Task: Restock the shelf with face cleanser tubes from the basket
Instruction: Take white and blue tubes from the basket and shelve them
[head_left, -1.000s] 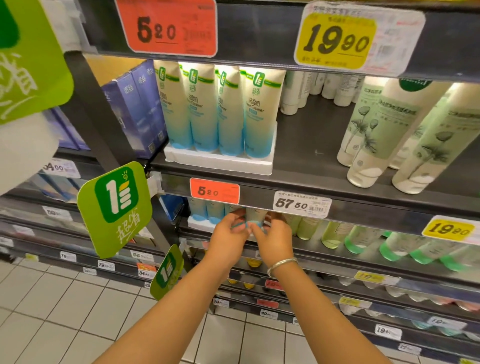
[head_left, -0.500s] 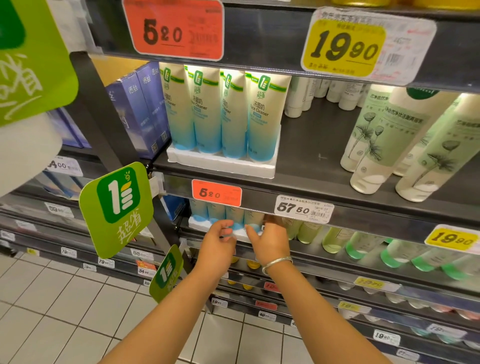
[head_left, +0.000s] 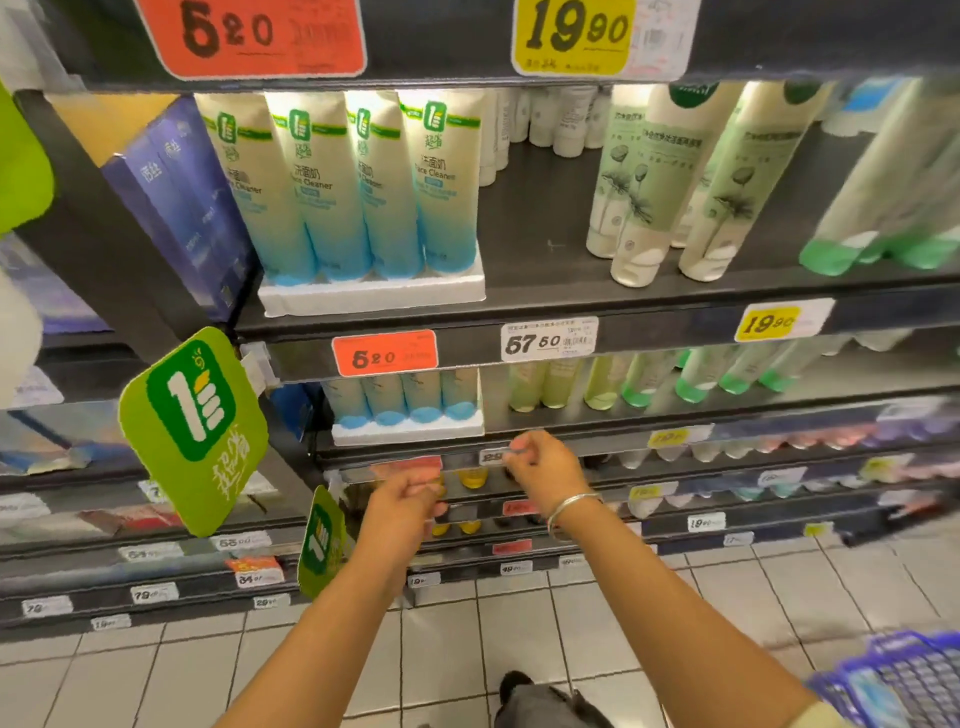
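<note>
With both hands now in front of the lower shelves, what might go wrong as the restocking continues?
1. The right hand is near the row of blue-and-white face cleanser tubes in the white foam tray; a careless reach may tip them.
2. The blue wire basket sits at the frame's lower right edge, so reaching back could be awkward.
3. The green hanging sign may get bumped by the left hand.

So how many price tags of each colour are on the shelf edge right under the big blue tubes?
Orange price tag: 1
White price tag: 1
Yellow price tag: 1
Total: 3
</note>
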